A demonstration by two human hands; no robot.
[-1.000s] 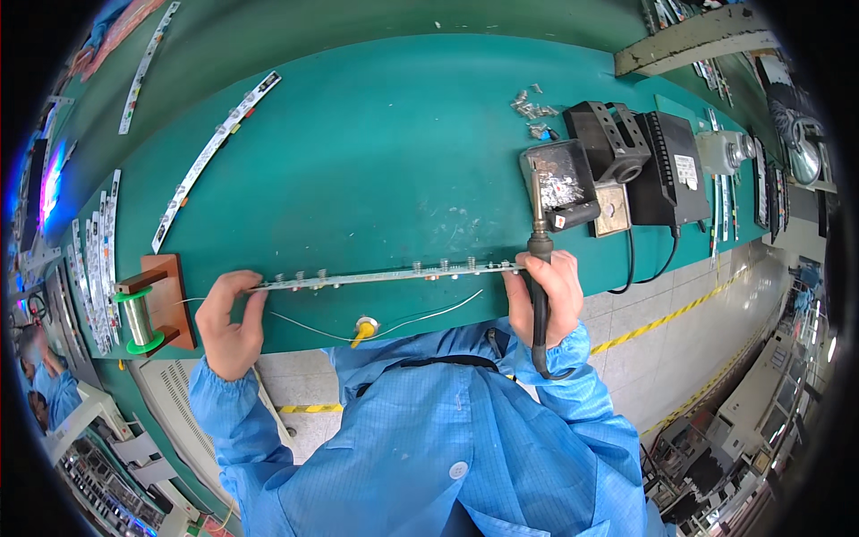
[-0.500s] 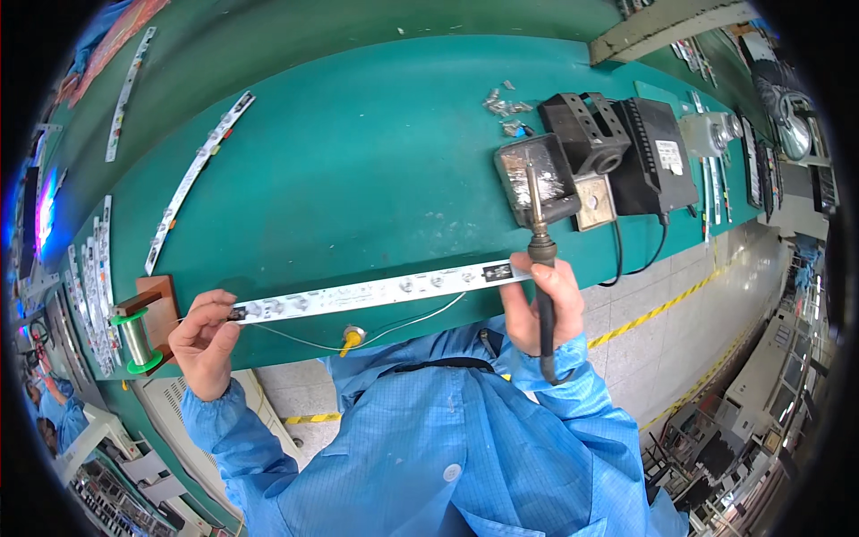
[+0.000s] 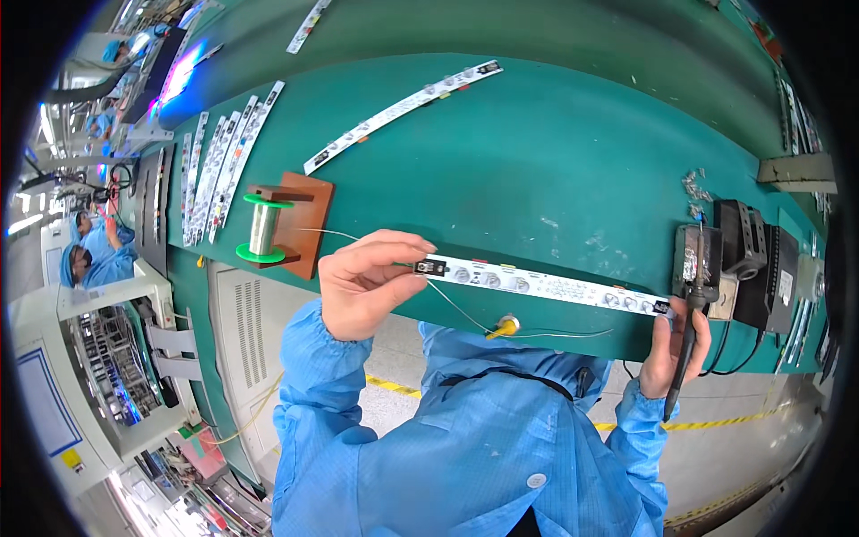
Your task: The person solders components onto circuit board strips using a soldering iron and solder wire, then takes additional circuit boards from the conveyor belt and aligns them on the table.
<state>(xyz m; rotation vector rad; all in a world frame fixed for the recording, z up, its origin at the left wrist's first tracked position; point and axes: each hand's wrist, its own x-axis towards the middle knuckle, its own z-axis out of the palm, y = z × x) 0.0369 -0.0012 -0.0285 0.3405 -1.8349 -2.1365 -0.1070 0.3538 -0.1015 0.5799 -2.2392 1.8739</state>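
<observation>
Pinching left end of white circuit strip (image 3: 548,285) between thumb and fingers of left hand (image 3: 362,288); pinching right end with right hand (image 3: 667,358), soldering iron (image 3: 684,358) also gripped there. Held above front of green bench (image 3: 510,179). Along strip, fine print (image 3: 571,289), too small to read. Just under strip, thin wire (image 3: 463,312) curving past yellow-tipped knob (image 3: 505,328). Beyond, green-flanged spool (image 3: 262,231) on brown stand (image 3: 311,201); black box (image 3: 769,277) with white label (image 3: 786,285), wording illegible. Farther, white strips (image 3: 230,166) lying fanned.
</observation>
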